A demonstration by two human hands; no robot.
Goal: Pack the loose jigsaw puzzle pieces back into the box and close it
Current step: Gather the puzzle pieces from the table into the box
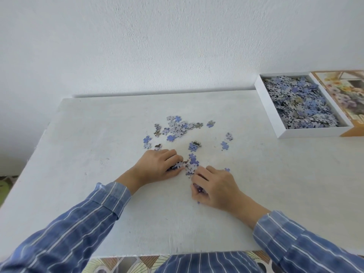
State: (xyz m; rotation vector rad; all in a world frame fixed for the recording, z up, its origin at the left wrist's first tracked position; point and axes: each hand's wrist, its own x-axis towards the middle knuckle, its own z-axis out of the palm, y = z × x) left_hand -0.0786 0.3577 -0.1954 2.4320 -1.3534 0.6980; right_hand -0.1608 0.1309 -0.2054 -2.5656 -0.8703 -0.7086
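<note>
Loose blue and grey jigsaw pieces (pixel 178 128) lie scattered on the white table (pixel 98 144), with a small cluster (pixel 191 168) between my hands. My left hand (pixel 157 166) has its fingers curled over a few pieces at the cluster's left side. My right hand (pixel 213 187) is curled around several pieces below the cluster, palm down. The open white box (pixel 275 123) at the far right is heaped with pieces. Its flowered lid (pixel 346 91) lies beside it, partly cut off by the frame edge.
A white wall rises behind the table. The table's near edge runs just in front of my body, with patterned floor below it. The left edge drops off to the floor.
</note>
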